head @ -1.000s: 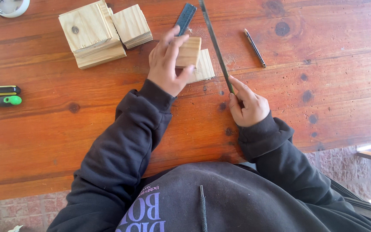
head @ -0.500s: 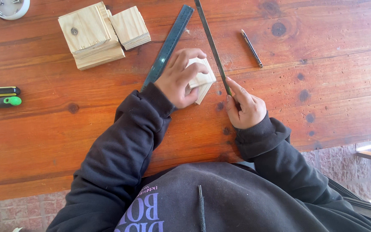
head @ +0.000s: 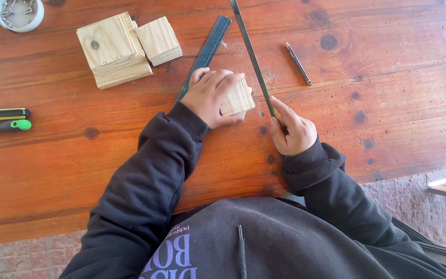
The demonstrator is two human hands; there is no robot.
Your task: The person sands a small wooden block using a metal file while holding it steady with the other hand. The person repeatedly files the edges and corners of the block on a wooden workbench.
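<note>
My left hand (head: 210,95) lies over a small pale wooden block (head: 238,99) on the red-brown table (head: 388,103), fingers wrapped across its top. A dark flat ruler (head: 207,49) runs up and away from under that hand. My right hand (head: 292,129) grips the near end of a long thin metal file (head: 251,51), which lies slanted on the table just right of the block. Both arms wear black sleeves.
A stack of pale wooden blocks (head: 122,46) sits at the upper left. A white container with screws (head: 19,13) is in the far left corner. Two screwdrivers (head: 6,120) lie at the left edge. A dark pencil (head: 298,63) lies right of the file.
My left hand pulled the small block toward me and down off the ruler, which now lies uncovered. My right hand and the file shifted only slightly.
</note>
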